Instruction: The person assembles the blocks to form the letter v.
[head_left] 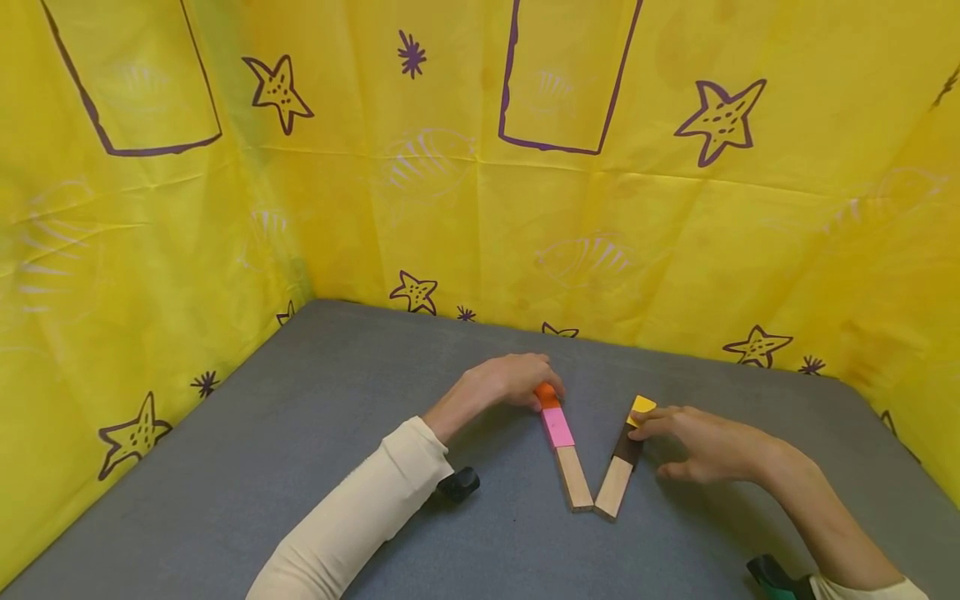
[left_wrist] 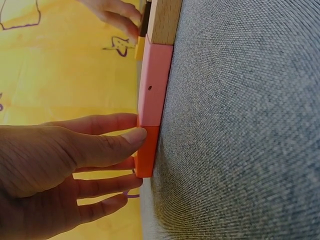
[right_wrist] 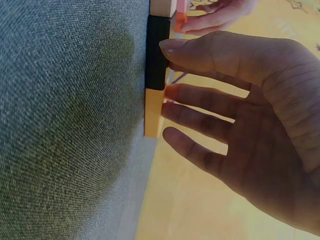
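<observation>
Six blocks lie end to end in two rows on the grey table, forming a V. In the left row are an orange block [head_left: 547,396], a pink block [head_left: 557,427] and a plain wooden block [head_left: 573,479]. The right row has a yellow block [head_left: 642,406], a dark block [head_left: 627,448] and another plain wooden block [head_left: 613,488]. My left hand [left_wrist: 65,170] pinches the orange block, thumb on its near side and fingers at its top. Fairly straight fingers of my right hand [right_wrist: 240,100] touch the yellow and dark blocks, its thumb beside the dark one.
The grey table [head_left: 247,467] is bordered by a yellow cloth [head_left: 450,208] with star and fish drawings at the back and sides. A black wrist device [head_left: 459,483] shows under the left sleeve, and another [head_left: 772,575] near the right sleeve.
</observation>
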